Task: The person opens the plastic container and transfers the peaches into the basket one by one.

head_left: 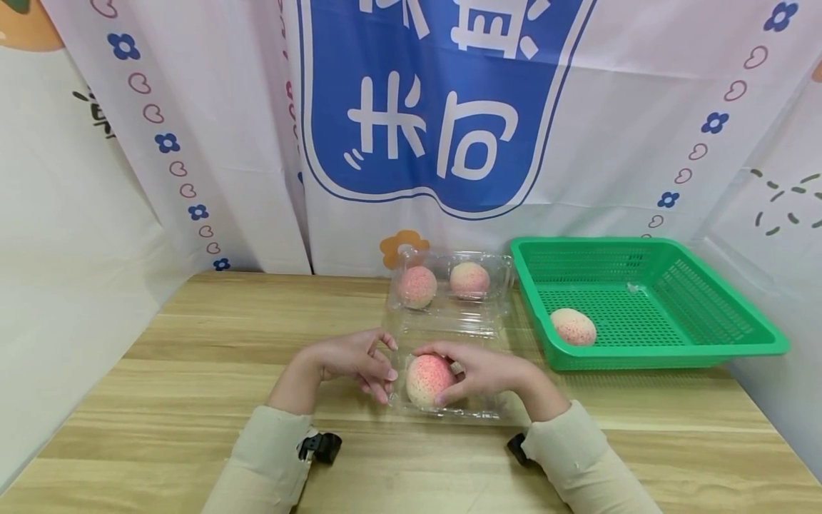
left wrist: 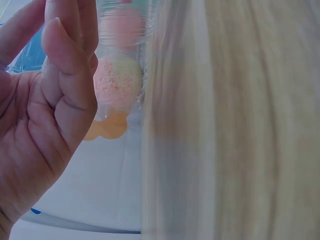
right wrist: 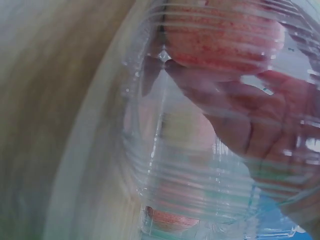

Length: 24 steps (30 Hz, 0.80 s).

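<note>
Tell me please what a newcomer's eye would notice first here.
Probably the bright green basket on the right, a pale peach in its near left corner. Behind, a blue panel with white characters stands out. In the middle, the right hand has a pink-topped peach in its grip, at the near half of the clear clamshell.

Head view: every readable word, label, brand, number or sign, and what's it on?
"可": white, sideways, blue panel of hanging cloth.
Character beside it: stylised, perhaps "未", unsure.
Characters above: cut off by frame.
Red lettering, cloth's left fold: too hidden.
Black lettering, far left: too small, cut off.
Green basket, clear box: none legible.
</note>
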Motion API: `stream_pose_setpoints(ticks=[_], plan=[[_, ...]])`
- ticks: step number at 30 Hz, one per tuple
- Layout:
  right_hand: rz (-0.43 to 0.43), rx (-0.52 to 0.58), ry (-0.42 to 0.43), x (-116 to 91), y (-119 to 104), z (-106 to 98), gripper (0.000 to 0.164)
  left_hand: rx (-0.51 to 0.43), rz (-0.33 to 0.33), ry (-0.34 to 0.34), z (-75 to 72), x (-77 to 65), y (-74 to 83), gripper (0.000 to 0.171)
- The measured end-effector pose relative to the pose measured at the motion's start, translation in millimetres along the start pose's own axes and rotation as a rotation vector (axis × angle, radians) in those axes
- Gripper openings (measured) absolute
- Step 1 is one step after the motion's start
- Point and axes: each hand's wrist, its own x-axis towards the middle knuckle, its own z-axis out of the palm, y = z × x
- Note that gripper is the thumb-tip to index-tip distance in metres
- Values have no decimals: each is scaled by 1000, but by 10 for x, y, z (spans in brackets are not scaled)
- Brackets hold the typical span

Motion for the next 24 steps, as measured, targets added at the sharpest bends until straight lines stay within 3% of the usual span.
stream_pose_setpoints(ticks=[14, 24], plan=[[-57, -94, 51, -17, 10, -9, 71, 26, 12, -2, 21, 10, 28, 58], [-67, -54, 59, -25, 15, -3, 70, 34, 16, 61, 60, 28, 40, 35]])
